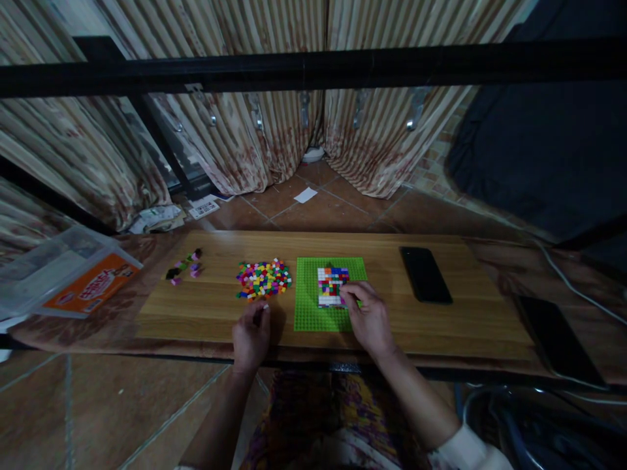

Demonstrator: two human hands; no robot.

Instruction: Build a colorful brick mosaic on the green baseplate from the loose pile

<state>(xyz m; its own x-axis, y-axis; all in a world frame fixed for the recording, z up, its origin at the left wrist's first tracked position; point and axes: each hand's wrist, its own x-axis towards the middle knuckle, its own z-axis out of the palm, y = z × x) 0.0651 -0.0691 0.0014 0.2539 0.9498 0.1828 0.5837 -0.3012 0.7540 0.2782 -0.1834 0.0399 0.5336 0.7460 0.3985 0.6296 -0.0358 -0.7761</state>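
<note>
The green baseplate [306, 294] lies on a wooden board [382, 261]; beyond it stretch tiled floor [337, 209] and striped curtains [274, 130]. On the baseplate sits the brick build [330, 279], its right edge covered by my right hand [371, 316], fingertips drawn together; I can't tell what they pinch. Left of the baseplate, beside loose bricks [264, 279], my left hand [251, 333] pinches a small pale piece [266, 306]. Farther left sits a plastic box [91, 287]; right of the baseplate, a black phone [425, 274].

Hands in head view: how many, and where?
2: the left hand by the loose bricks, the right hand over the green baseplate, fingers at the brick build. No others visible.
</note>
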